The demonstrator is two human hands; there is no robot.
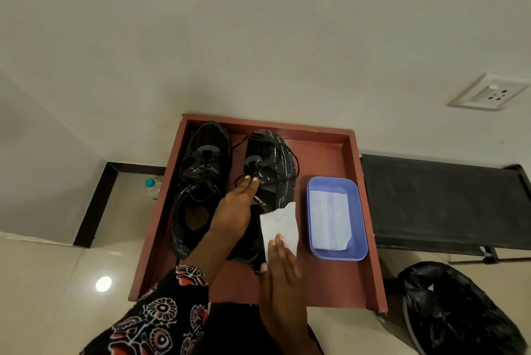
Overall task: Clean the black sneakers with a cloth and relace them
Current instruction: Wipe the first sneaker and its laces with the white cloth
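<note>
Two black sneakers lie in a reddish-brown wooden tray (324, 150). The left sneaker (201, 182) lies untouched, its laces loose. My left hand (234, 211) rests with straight fingers on the tongue and laces of the right sneaker (273, 165). A white cloth (280, 222) lies against that shoe's heel side, and my right hand (280, 271) presses it there with flat fingers. The rear part of the right sneaker is hidden under my hands and the cloth.
A blue plastic tub (359, 239) holding folded white cloths stands in the tray's right half. A black folding cot (436, 205) stands to the right, a black plastic bag (457, 308) lies below it, and a small water bottle (152, 186) stands on the floor at the left.
</note>
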